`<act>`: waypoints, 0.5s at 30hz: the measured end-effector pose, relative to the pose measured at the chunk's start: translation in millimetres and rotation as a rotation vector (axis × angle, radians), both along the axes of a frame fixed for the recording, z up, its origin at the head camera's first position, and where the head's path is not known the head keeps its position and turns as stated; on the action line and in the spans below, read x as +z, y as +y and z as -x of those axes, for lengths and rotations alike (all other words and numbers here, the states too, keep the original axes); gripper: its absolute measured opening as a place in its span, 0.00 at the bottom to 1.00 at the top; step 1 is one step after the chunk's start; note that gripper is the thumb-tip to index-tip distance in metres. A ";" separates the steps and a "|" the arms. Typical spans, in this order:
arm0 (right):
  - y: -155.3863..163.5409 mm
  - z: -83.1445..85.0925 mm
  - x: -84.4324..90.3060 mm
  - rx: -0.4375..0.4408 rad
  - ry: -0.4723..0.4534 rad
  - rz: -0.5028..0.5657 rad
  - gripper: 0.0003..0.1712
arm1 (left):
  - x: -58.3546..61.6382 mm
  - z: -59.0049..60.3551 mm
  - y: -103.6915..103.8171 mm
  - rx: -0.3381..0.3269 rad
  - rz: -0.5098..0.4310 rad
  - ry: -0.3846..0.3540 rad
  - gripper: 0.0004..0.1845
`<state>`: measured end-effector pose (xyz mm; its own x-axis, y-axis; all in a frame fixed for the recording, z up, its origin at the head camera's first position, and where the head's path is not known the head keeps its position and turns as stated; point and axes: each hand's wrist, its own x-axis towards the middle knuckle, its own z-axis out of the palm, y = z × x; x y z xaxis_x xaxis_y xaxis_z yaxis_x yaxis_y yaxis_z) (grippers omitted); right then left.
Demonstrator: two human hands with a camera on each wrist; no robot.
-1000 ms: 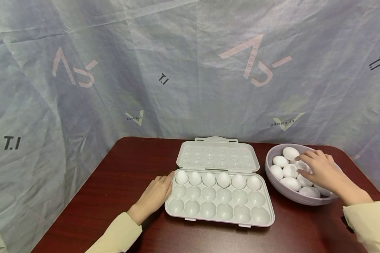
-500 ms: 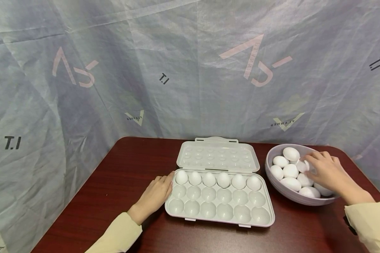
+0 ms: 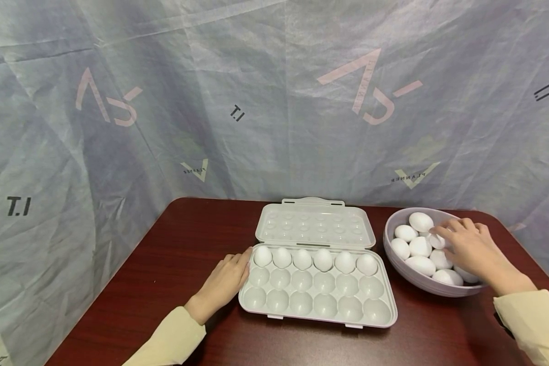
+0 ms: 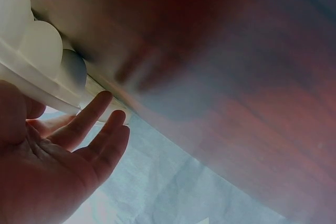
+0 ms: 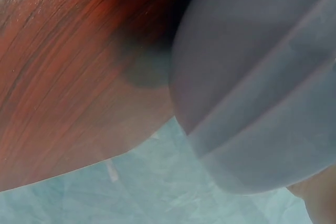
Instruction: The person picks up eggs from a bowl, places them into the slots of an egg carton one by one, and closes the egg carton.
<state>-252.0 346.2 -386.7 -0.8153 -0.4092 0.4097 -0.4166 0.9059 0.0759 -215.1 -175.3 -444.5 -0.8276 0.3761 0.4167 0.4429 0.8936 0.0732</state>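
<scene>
In the head view, an open white egg carton [image 3: 317,321] lies on the table, its lid folded back. White eggs [image 3: 323,260] fill its back row; the cups of the two nearer rows hold none. My left hand [image 3: 224,283] rests against the carton's left edge, fingers fairly straight. In the left wrist view, that hand [image 4: 63,156] is beside the carton wall [image 4: 39,85]. A lilac bowl [image 3: 421,281] of white eggs stands to the right. Reaching into it, my right hand [image 3: 471,249] has its thumb and fingers curled round an egg [image 3: 437,241], partly hidden.
The dark red-brown table [image 3: 174,264] ends at a grey printed curtain [image 3: 238,152] behind it. The right wrist view is mostly filled by the bowl's outer wall [image 5: 252,87]. The carton's lid [image 3: 314,226] lies toward the table's back edge.
My right hand shifted slightly right within the bowl, then a little back left, and the egg at its fingers moved slightly. The left hand and carton have stayed in place.
</scene>
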 end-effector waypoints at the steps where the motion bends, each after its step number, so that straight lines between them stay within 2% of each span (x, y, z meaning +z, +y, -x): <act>1: 0.1 0.2 -0.5 0.003 0.006 -0.007 0.26 | -0.2 0.3 0.0 -0.001 0.002 0.001 0.22; 15: 0.5 1.5 -0.9 0.024 0.067 -0.036 0.25 | -0.9 0.9 -0.2 0.001 0.003 -0.011 0.22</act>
